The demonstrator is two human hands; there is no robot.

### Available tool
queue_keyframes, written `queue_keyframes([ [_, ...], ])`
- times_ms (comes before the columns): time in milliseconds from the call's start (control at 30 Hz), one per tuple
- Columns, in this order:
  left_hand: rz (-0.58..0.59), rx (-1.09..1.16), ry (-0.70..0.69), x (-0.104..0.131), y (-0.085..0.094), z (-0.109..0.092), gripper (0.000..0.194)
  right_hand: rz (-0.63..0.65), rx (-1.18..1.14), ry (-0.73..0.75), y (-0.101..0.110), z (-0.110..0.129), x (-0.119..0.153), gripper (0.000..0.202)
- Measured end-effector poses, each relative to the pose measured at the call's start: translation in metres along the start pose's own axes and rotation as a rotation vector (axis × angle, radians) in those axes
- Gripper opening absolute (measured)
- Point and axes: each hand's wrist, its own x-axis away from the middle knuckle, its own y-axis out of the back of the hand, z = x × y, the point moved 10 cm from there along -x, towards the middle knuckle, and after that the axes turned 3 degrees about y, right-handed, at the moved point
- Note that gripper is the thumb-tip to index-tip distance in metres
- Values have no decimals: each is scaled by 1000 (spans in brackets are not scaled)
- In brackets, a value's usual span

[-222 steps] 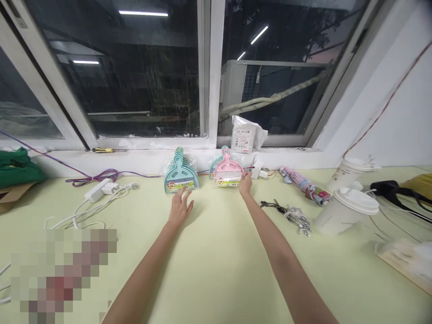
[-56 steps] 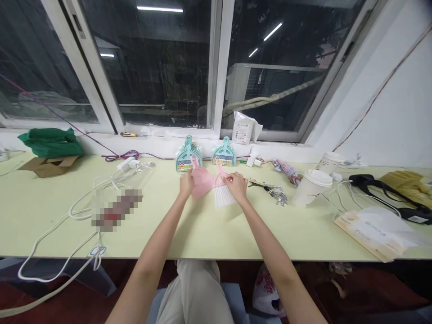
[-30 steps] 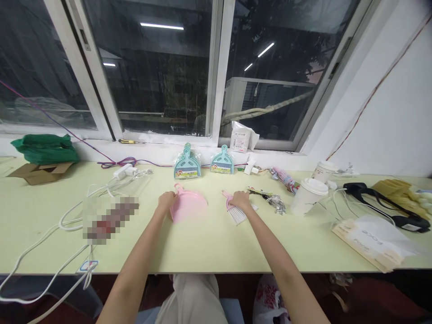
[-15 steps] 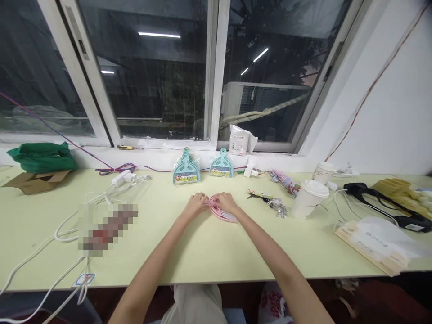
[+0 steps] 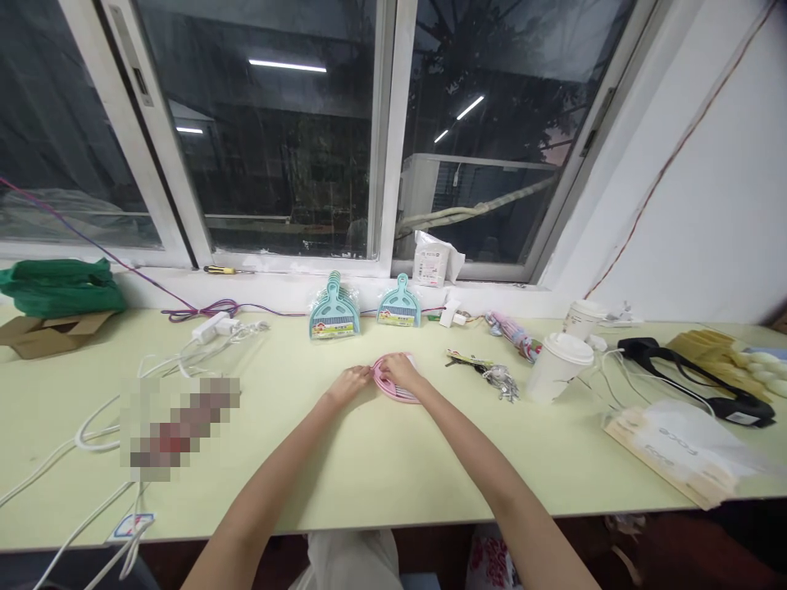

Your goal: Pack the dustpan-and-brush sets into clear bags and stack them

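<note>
A small pink dustpan with a brush [image 5: 402, 399] lies on the pale table in front of me, its handle end toward the left. My left hand [image 5: 349, 383] is closed around the handle end. From the right, my right hand [image 5: 398, 373] reaches over the middle of the set, fingers curled onto the pan and brush; they hide most of the join between the two. Behind it, a stack of teal dustpan-and-brush sets [image 5: 334, 311] leans upright at the wall, beside another teal set [image 5: 399, 303] with a printed label.
Right of my hands lie a bunch of small metal-ended items [image 5: 489, 373] and a lidded white cup [image 5: 558, 365]. A black strapped device [image 5: 694, 377] and a tissue pack [image 5: 676, 451] sit further right. White cables [image 5: 98, 434] and a cardboard box [image 5: 55, 332] occupy the left.
The pink dustpan has turned slightly, showing more of its round face. My left hand has shifted a little left along the handle end. The whole view has moved slightly.
</note>
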Motion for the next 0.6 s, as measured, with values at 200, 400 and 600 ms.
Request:
queue_keyframes([
  [200,81,-16,-11,-4,-3,-1,33,62,141,-7,-4,6,-9,22],
  [400,92,46,-26,11,1,-1,37,84,114,-2,-11,9,0,24],
  [600,-321,576,471,34,24,38,44,-108,-90,-220,2,0,12,26],
])
